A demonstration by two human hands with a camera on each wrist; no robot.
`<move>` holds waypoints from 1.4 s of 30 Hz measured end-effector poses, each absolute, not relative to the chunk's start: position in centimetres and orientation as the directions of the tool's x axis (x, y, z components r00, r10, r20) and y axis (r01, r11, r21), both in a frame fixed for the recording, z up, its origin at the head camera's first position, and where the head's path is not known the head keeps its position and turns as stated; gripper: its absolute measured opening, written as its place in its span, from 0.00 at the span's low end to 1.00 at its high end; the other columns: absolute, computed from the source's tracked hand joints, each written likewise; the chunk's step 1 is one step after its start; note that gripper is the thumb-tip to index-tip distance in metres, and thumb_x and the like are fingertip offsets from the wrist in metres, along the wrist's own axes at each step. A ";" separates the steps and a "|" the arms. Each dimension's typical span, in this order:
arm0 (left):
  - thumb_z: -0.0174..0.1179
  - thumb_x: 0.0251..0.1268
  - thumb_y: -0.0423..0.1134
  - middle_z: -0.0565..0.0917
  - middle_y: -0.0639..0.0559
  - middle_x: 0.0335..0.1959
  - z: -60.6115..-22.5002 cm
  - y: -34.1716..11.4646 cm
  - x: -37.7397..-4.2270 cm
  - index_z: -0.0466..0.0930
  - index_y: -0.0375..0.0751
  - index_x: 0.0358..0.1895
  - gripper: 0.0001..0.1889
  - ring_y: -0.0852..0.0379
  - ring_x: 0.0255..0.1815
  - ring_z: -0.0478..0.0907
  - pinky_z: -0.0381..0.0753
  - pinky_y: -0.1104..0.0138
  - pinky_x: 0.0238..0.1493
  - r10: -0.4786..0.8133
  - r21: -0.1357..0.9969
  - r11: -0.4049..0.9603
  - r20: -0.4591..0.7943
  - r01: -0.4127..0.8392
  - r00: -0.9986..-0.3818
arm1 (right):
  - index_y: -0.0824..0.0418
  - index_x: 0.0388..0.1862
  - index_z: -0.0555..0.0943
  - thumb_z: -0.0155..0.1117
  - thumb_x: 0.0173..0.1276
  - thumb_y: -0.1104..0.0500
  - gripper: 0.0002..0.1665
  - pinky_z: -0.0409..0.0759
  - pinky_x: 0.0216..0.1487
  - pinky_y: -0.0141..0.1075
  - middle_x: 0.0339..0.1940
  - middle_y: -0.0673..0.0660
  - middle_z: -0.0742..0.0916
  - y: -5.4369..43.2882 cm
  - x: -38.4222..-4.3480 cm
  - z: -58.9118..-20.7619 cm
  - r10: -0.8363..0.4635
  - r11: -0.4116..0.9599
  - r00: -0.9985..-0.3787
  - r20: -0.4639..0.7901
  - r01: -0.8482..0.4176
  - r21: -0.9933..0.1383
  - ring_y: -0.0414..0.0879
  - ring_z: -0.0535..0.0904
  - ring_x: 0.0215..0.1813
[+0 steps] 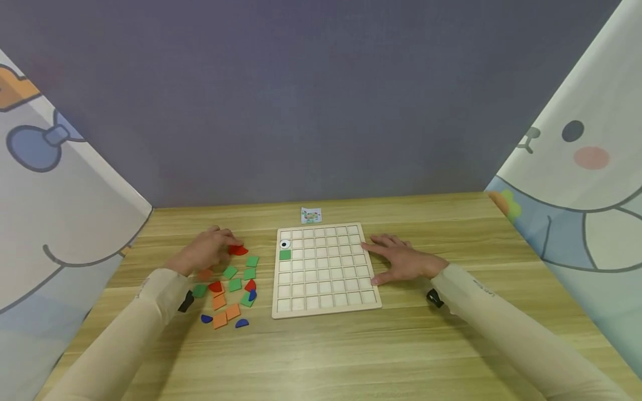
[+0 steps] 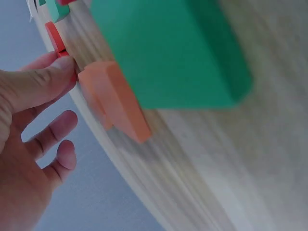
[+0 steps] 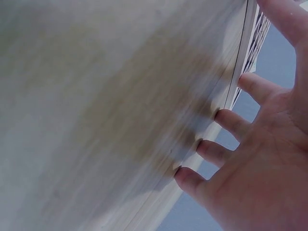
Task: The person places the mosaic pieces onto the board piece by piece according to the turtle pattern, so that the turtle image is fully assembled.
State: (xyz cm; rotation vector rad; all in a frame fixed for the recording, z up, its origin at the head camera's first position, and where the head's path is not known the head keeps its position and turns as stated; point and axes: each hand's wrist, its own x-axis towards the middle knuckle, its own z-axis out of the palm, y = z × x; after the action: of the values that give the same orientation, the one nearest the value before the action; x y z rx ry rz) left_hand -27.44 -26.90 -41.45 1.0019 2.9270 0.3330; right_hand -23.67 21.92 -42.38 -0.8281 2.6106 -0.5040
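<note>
Left hand (image 1: pixel 207 249): you are pinching a red piece (image 1: pixel 233 249).
Right hand (image 1: pixel 401 260): your spread fingers are touching the board (image 1: pixel 326 273), holding nothing.
Green square (image 1: pixel 285 254): lying in the board.

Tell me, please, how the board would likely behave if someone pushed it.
The board is probably stiff, since its edges run straight. Lying broad and flat on the table, it would likely slide rather than tip. The right hand at its edge may steady it.
</note>
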 end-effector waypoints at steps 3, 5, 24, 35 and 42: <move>0.68 0.48 0.22 0.81 0.47 0.43 -41.5 -26.8 -27.5 0.83 0.36 0.50 0.21 0.46 0.41 0.71 0.74 0.54 0.42 0.609 0.205 0.770 0.043 0.604 -0.792 | 0.51 0.76 0.53 0.64 0.57 0.33 0.55 0.41 0.60 0.72 0.76 0.62 0.51 21.9 -23.7 -42.4 -0.603 0.765 -0.764 -0.227 -0.474 -0.436 0.65 0.38 0.73; 0.67 0.48 0.21 0.81 0.48 0.42 -41.5 -26.8 -27.5 0.84 0.37 0.48 0.20 0.46 0.41 0.72 0.74 0.51 0.46 0.603 0.209 0.775 0.039 0.596 -0.797 | 0.51 0.76 0.53 0.64 0.57 0.33 0.55 0.41 0.60 0.72 0.76 0.62 0.51 21.9 -23.6 -42.4 -0.603 0.765 -0.764 -0.229 -0.474 -0.436 0.65 0.38 0.73; 0.70 0.50 0.32 0.78 0.47 0.43 -39.0 -21.4 -27.3 0.81 0.36 0.47 0.18 0.49 0.44 0.71 0.76 0.58 0.44 0.648 0.184 0.705 0.224 0.685 -0.728 | 0.51 0.76 0.54 0.64 0.56 0.32 0.56 0.40 0.60 0.72 0.75 0.63 0.52 22.0 -23.9 -42.5 -0.603 0.765 -0.766 -0.221 -0.477 -0.433 0.66 0.39 0.73; 0.72 0.48 0.32 0.79 0.49 0.38 -39.4 -15.8 -27.5 0.81 0.34 0.40 0.15 0.51 0.40 0.72 0.73 0.59 0.46 0.751 0.164 0.598 0.227 0.785 -0.620 | 0.51 0.76 0.54 0.64 0.56 0.32 0.55 0.40 0.60 0.72 0.75 0.63 0.52 21.9 -23.9 -42.5 -0.608 0.762 -0.764 -0.216 -0.484 -0.430 0.66 0.39 0.73; 0.70 0.52 0.35 0.78 0.51 0.33 -39.9 -13.4 -27.9 0.80 0.38 0.37 0.10 0.54 0.35 0.69 0.71 0.62 0.41 0.775 0.101 0.608 0.140 0.787 -0.617 | 0.52 0.76 0.54 0.65 0.56 0.33 0.55 0.41 0.59 0.72 0.75 0.63 0.52 21.7 -23.7 -42.3 -0.604 0.764 -0.766 -0.220 -0.477 -0.434 0.66 0.39 0.73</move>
State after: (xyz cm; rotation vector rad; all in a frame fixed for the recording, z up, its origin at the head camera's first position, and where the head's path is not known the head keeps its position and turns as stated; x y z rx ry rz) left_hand -27.87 -13.43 -39.91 1.4062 2.8905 0.2473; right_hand -23.74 21.73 -42.35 -0.8291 2.6119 -0.5080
